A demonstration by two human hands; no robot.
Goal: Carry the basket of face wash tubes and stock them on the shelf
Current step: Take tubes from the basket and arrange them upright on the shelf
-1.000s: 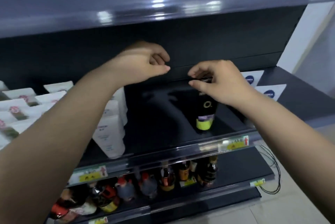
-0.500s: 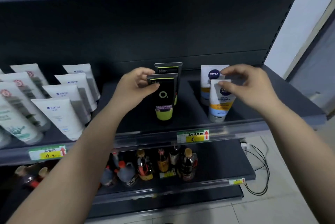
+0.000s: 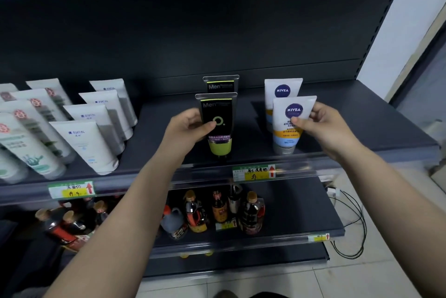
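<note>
Far left of the dark grey metal shelf: white face wash tubes with a red round emblem, cap down, in rows running near to far; the nearest ones are blurred. Just right of them, a row of white tubes with small blue lettering, also cap down, leaning back a little.

Yellow and green price tag with a red arrow on the near rail below those rows.

Centre: left hand grips a black tube with a lime green lower band and a white ring mark; thumb across the front, fingers behind. Tube upright, cap down on the shelf. A second black tube marked "Men" stands right behind it.

Second price tag with handwritten characters on the rail, below and right of the black tube.

Right: right hand pinches a white tube with a blue round Nivea logo and orange and pale blue bands, thumb on the front, fingers at its right edge. Silver cap down, at the shelf's near edge. A matching Nivea tube stands just behind.

Lower shelf: dark sauce bottles with tan caps. Far right, black cables on the pale tiled floor.
</note>
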